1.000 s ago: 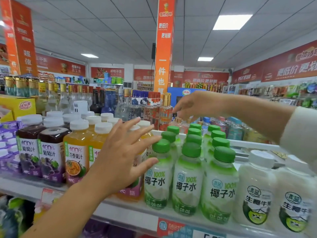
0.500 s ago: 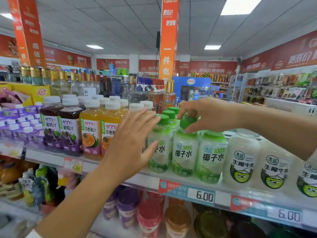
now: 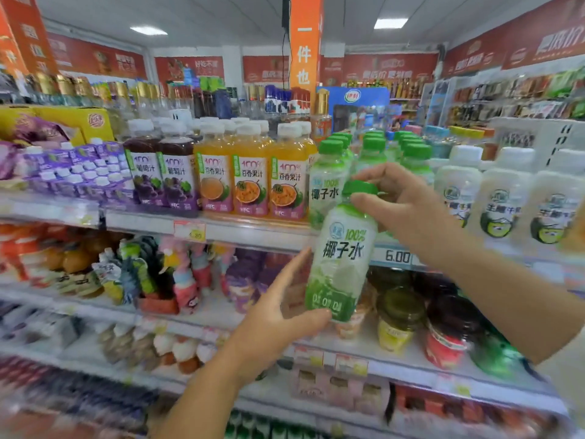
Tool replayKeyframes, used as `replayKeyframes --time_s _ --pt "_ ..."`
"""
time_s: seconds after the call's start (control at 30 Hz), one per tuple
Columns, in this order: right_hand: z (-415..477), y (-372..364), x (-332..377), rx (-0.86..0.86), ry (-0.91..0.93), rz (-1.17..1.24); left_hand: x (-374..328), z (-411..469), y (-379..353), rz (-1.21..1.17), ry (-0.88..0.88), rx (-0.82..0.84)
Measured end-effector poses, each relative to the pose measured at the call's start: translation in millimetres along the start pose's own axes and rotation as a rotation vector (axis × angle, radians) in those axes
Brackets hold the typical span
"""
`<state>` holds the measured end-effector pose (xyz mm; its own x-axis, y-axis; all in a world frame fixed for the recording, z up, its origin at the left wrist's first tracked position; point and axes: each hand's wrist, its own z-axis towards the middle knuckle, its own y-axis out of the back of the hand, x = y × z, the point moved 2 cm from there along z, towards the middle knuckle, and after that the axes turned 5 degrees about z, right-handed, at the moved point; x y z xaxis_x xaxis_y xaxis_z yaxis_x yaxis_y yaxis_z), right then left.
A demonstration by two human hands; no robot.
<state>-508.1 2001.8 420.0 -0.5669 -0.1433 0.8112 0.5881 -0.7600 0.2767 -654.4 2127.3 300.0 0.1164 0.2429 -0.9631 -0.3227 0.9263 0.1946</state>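
Item: coconut-water bottle (image 3: 343,255), green cap, slightly tilted, in the air in front of the shelf (image 3: 253,231) and beside the 6.00 price tag (image 3: 397,256) | Right hand (image 3: 408,210): fingers curled round the neck, gripping | Left hand (image 3: 278,318): fingers straight and spread, thumb touching the bottle's base | Neighbours: orange juice bottles (image 3: 250,179), shelved to its left.

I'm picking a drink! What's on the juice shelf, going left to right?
Purple pouches → dark grape juice bottles → orange juice bottles → green-capped bottles → white bottles. The held bottle, between the right hand and left hand, overlaps the green-capped row, so it is left out.
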Motion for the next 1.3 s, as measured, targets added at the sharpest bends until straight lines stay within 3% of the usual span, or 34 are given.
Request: replayKeyframes --time_s 0.23,0.4,0.7,0.83,0.93,1.0,1.17,1.23,1.3 --pt "-69 -63 -65 -0.085 -0.32 0.313 54 -63 0 -0.077 0.154 -0.014" --pt "-98 -92 -92 -0.129 -0.44 0.359 82 -87 -7 -0.138 0.264 -0.01" --pt "-99 -108 -102 -0.047 -0.492 0.344 98 -99 -4 -0.207 0.301 -0.088" --pt "-99 -103 -101 -0.043 -0.51 0.331 98 -101 0 0.027 0.307 -0.124" --pt "-102 -100 -103 -0.087 -0.521 0.413 95 -102 -2 0.07 0.323 -0.17" --pt "-106 -101 -103 -0.086 -0.528 0.538 100 -101 -3 -0.038 0.335 -0.119" --pt "-115 -105 -101 -0.003 -0.523 0.859 104 -102 -11 -0.619 0.329 0.072" --pt "-117 -103 -102 0.008 -0.525 0.829 102 -102 -14 -0.653 0.328 0.025" --pt "-118 -99 -106 -0.02 -0.521 0.641 104 -99 -14 -0.468 0.314 -0.093"
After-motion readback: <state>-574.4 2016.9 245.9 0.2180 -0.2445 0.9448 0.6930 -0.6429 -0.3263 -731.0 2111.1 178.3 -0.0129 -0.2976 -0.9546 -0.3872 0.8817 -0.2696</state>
